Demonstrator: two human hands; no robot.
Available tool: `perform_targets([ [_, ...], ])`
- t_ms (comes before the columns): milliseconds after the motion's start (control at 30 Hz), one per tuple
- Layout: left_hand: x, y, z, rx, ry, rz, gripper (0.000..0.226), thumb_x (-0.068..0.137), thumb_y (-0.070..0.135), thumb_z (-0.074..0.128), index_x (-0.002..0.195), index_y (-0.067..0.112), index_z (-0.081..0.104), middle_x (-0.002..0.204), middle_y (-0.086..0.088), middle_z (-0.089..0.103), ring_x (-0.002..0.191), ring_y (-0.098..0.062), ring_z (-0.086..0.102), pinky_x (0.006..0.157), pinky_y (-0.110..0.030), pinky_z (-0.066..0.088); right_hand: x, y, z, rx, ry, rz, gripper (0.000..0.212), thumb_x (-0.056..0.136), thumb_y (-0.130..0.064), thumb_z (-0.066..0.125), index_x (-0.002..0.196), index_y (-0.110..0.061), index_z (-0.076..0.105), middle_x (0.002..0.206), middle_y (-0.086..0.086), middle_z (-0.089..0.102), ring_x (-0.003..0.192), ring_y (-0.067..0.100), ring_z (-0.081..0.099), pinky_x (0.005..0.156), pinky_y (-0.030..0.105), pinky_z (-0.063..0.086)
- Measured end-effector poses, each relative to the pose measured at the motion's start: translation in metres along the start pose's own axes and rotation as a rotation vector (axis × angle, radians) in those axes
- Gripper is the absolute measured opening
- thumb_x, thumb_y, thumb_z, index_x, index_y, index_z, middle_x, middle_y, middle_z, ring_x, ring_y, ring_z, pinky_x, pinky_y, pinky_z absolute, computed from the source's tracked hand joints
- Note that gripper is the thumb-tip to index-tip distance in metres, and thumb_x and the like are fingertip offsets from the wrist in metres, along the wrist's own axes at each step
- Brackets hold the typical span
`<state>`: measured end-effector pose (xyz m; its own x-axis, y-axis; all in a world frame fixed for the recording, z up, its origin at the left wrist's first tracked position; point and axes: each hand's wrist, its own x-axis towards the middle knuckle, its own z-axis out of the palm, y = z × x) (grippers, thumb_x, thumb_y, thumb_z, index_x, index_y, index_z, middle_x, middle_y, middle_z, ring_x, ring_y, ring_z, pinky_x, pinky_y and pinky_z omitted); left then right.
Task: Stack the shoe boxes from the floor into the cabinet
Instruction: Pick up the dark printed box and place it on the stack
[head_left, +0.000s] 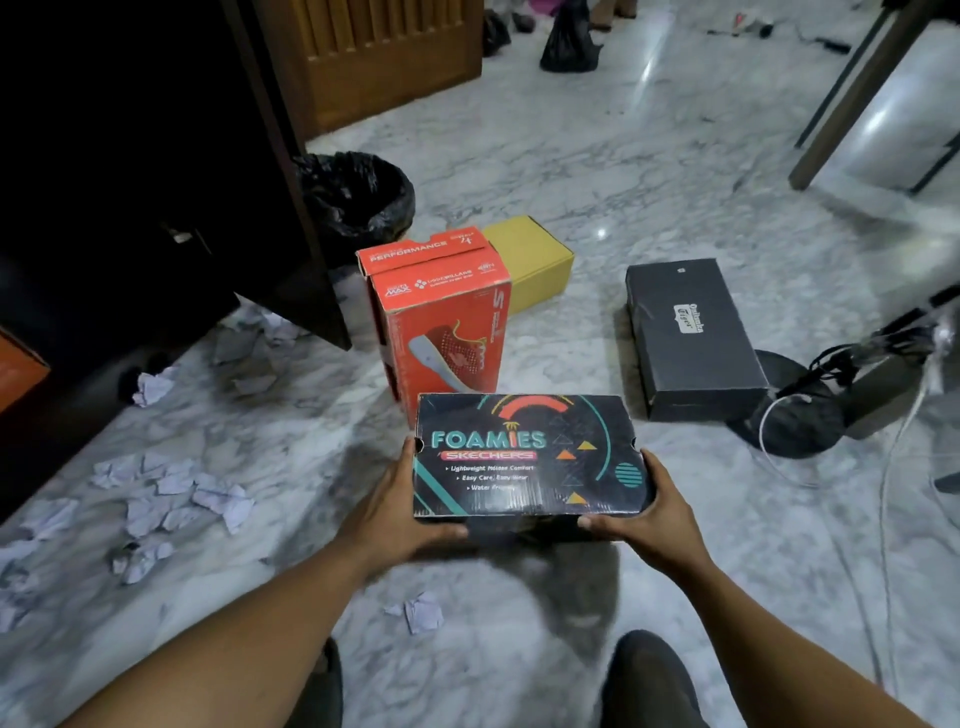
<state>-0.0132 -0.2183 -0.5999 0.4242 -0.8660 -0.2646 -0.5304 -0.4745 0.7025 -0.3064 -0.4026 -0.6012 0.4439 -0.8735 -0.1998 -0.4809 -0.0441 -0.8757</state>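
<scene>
Left hand (402, 512) and right hand (647, 512) clamped on Foamies box (524, 457) ends, box off marble floor (675, 171), red box (441, 312) upright just behind

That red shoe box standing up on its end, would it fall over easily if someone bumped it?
Probably yes. The red shoe box stands tall on its small end, so a sideways nudge would likely tip it. The marble floor looks glossy, so it might slide first. Its lid edge looks slightly lifted, so it may pop open if it falls.
</scene>
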Motion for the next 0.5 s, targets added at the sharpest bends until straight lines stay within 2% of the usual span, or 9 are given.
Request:
perform_targets([
  [133,-0.042,0.001,-0.057,0.076,0.011,0.005,0.138,0.045,0.083,0.078,0.152,0.046,0.0,0.14,0.021,0.044,0.127,-0.008,0.05,0.102,-0.038,0.048,-0.027,-0.039,0.023,0.045,-0.016,-0.029,0.1,0.039,-0.041,0.102,0.126,-0.038,0.053,0.108,-0.026,0.069,0.097,-0.011,0.065,0.072,0.009,0.052],
  [167,-0.054,-0.001,-0.075,0.091,0.024,-0.009,0.137,0.043,0.084,0.078,0.151,0.048,0.001,0.142,0.02,0.045,0.127,-0.009,0.051,0.102,-0.04,0.048,-0.035,-0.053,0.032,0.04,-0.017,-0.048,0.098,0.04,-0.044,0.101,0.125,-0.039,0.053,0.108,-0.027,0.07,0.097,-0.011,0.065,0.072,0.009,0.052],
  [233,-0.077,0.003,-0.116,0.129,0.052,-0.006,0.134,0.046,0.082,0.079,0.151,0.049,0.002,0.144,0.017,0.047,0.129,-0.011,0.051,0.104,-0.041,0.047,-0.049,-0.082,0.053,0.026,-0.029,-0.098,0.102,0.04,-0.057,0.098,0.129,-0.038,0.051,0.111,-0.025,0.07,0.099,-0.008,0.065,0.08,0.018,0.056],
  [267,-0.088,0.007,-0.139,0.146,0.056,0.0,0.132,0.05,0.075,0.081,0.152,0.046,0.003,0.143,0.017,0.048,0.13,-0.011,0.05,0.106,-0.038,0.045,-0.054,-0.098,0.062,0.04,-0.034,-0.13,0.101,0.04,-0.06,0.096,0.128,-0.037,0.052,0.11,-0.024,0.07,0.097,-0.007,0.066,0.081,0.023,0.057],
  [333,-0.11,0.021,-0.187,0.2,0.075,0.025,0.127,0.058,0.064,0.085,0.154,0.037,0.007,0.141,0.018,0.048,0.133,-0.01,0.048,0.107,-0.03,0.04,-0.067,-0.137,0.078,0.083,-0.031,-0.178,0.093,0.043,-0.057,0.096,0.122,-0.036,0.053,0.106,-0.024,0.071,0.093,-0.009,0.066,0.08,0.023,0.055],
  [433,-0.143,0.038,-0.256,0.356,0.157,0.004,0.133,0.046,0.086,0.073,0.153,0.034,0.012,0.146,0.015,0.044,0.133,-0.012,0.048,0.109,-0.034,0.041,-0.084,-0.195,0.095,0.145,-0.034,-0.261,0.088,0.045,-0.054,0.097,0.12,-0.038,0.055,0.104,-0.023,0.072,0.093,-0.009,0.067,0.081,0.022,0.055],
  [500,-0.164,0.038,-0.295,0.386,0.225,-0.012,0.132,0.036,0.097,0.064,0.146,0.038,0.021,0.141,0.013,0.053,0.124,-0.011,0.056,0.102,-0.035,0.048,-0.094,-0.239,0.102,0.182,-0.034,-0.326,0.086,0.046,-0.051,0.097,0.12,-0.038,0.057,0.102,-0.021,0.073,0.093,-0.007,0.068,0.078,0.019,0.055],
])
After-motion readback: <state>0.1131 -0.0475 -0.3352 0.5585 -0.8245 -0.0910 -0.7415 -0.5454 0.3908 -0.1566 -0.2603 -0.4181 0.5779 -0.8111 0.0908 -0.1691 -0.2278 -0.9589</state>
